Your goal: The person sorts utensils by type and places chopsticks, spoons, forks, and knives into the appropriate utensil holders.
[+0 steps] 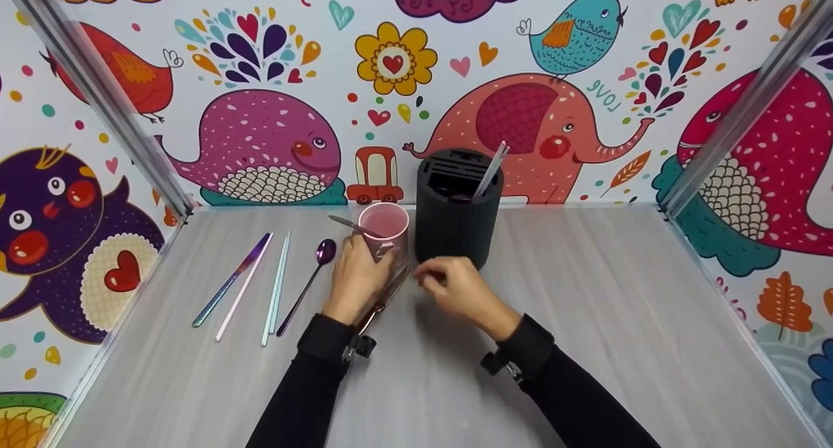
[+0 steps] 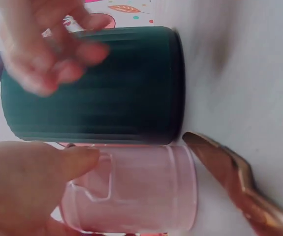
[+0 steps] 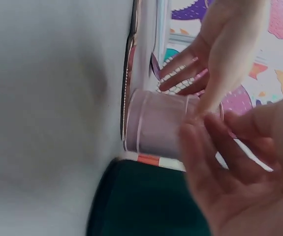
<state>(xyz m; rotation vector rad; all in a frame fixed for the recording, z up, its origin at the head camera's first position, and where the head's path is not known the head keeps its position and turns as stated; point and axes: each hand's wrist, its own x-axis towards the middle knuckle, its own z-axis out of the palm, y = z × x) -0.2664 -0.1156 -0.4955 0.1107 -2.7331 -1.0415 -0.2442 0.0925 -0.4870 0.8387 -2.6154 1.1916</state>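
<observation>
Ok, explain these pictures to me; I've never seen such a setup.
No robot here: someone works bare-handed. One picture is taken from the head, looking forward and down; the other two, taken from the left and right wrists, look tipped sideways. On the table lie a knife, slim sticks, a purple spoon and a copper-coloured utensil. A pink mug stands beside a dark holder. The left hand holds the mug; the right hand hovers close by, apparently empty.

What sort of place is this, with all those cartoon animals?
Perhaps a small booth set up for practising tabletop jobs: cartoon-printed walls, metal-looking posts at the corners, and a table with a pink cup and purple spoon. What lies beyond the walls isn't shown.
</observation>
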